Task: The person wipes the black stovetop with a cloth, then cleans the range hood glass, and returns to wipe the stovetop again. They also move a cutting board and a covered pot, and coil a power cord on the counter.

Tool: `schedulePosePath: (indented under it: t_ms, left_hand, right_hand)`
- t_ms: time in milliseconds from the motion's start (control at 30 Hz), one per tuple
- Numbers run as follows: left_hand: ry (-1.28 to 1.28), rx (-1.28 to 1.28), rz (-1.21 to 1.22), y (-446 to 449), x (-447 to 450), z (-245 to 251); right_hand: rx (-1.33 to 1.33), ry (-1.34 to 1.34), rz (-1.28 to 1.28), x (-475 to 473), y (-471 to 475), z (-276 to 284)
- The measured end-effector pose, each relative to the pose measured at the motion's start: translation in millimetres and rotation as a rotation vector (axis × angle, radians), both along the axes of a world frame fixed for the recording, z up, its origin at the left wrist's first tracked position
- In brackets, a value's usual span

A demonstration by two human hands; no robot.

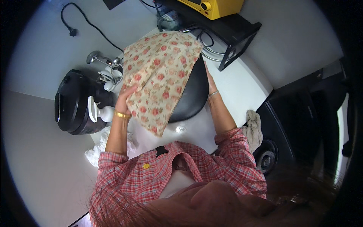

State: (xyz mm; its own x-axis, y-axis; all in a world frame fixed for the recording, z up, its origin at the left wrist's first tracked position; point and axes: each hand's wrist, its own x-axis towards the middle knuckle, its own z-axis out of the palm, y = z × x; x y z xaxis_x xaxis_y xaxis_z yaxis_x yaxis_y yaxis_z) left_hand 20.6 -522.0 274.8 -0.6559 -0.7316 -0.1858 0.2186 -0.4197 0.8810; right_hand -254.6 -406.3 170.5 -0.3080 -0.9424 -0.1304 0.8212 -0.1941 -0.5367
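Note:
A cream cloth with red roses (158, 73) lies draped over a smooth, rounded black object (192, 93). The object's right and near sides show; the cloth hides the rest, so its exact kind is unclear. At the cloth's left edge is my left hand (124, 99), its thumb over the fabric and its other fingers hidden. My right hand (209, 81) is against the right side of the black object, with most of its fingers out of sight behind it. Under both is a white countertop (232, 85).
Left of me stand a black cooker (82, 105), a white pump bottle (106, 114) and a holder of spoons and ladles (113, 75). A black metal rack (227, 34) bears a yellow toaster oven (224, 8). To the right are a grey cloth (253, 129) and a gas stove (266, 160).

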Motion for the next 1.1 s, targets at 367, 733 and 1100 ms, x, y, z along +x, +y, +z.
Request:
schedulePosePath:
  t_ms: [367,733,1100]
  left_hand:
    - [-0.118,-0.067,-0.101,65.8,69.7,18.6]
    - [0.129,-0.031,-0.663,106.8,35.3,22.7]
    - [-0.054,-0.072,-1.000,164.8,4.4,24.6]
  right_hand:
    - [0.171,0.175,-0.279,85.4,106.3,12.6]
    - [0.410,0.018,-0.743,160.1,263.9,25.7]
    - [0.258,-0.054,-1.201,252.6,341.1,16.7]
